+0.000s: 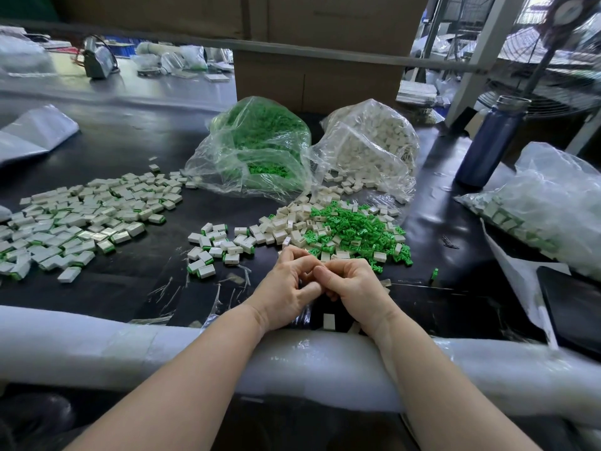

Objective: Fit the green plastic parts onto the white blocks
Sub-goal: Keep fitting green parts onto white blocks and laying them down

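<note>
Across the left of the black table [136, 288] lay a spread of assembled blocks [81, 219], white with green edges. Near the middle, the left hand [286, 288] and right hand [354, 288] met with fingers curled together; what they pinched could not be told. Just beyond them sat loose white blocks [286, 229] and green plastic parts [361, 229], with a blue bottle [484, 144] farther right.
</note>
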`<state>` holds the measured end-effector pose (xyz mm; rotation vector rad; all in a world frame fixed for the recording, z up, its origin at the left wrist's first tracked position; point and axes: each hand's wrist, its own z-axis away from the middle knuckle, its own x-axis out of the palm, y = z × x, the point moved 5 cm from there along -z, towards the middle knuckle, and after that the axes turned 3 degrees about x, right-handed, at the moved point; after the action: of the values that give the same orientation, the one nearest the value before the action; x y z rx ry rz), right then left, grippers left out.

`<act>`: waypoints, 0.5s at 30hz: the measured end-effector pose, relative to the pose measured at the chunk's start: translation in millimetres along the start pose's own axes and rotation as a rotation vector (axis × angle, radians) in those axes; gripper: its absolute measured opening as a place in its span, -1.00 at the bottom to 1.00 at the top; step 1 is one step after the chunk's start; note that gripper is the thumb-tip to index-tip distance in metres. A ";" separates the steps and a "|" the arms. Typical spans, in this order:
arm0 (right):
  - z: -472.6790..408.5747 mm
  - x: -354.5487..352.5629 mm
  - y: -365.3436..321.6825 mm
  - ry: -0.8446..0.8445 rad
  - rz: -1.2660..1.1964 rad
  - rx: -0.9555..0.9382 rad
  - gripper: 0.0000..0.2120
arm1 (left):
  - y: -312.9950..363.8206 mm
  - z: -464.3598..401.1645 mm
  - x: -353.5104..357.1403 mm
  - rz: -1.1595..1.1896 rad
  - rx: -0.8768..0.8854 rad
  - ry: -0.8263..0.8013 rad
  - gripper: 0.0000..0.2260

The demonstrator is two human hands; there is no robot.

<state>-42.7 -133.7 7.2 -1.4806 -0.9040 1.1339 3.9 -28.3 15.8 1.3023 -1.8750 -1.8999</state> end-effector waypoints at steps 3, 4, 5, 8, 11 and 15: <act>0.1 -0.1 0.2 0.000 -0.001 0.001 -0.81 | -0.6 -0.5 0.2 -0.004 -0.001 -0.007 -0.85; 0.3 -0.1 0.5 0.000 -0.005 0.001 -0.82 | -0.8 -0.6 0.4 -0.001 -0.002 -0.010 -0.84; 0.4 -0.1 0.7 0.001 -0.011 0.002 -0.82 | -1.0 -0.4 0.4 0.002 -0.003 -0.012 -0.83; 0.1 0.1 1.4 0.002 -0.025 0.007 -0.83 | -0.3 -0.1 0.5 0.008 0.000 -0.013 -0.79; -0.1 0.3 1.3 0.002 -0.029 0.009 -0.83 | 0.7 -0.2 0.7 0.007 0.004 -0.014 -0.80; 0.3 0.6 0.1 0.001 -0.029 0.009 -0.83 | 1.0 0.1 0.8 0.008 0.016 -0.017 -0.79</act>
<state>-42.8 -133.1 6.9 -1.4559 -0.9155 1.1150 2.9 -29.0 16.3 1.2856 -1.9040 -1.9023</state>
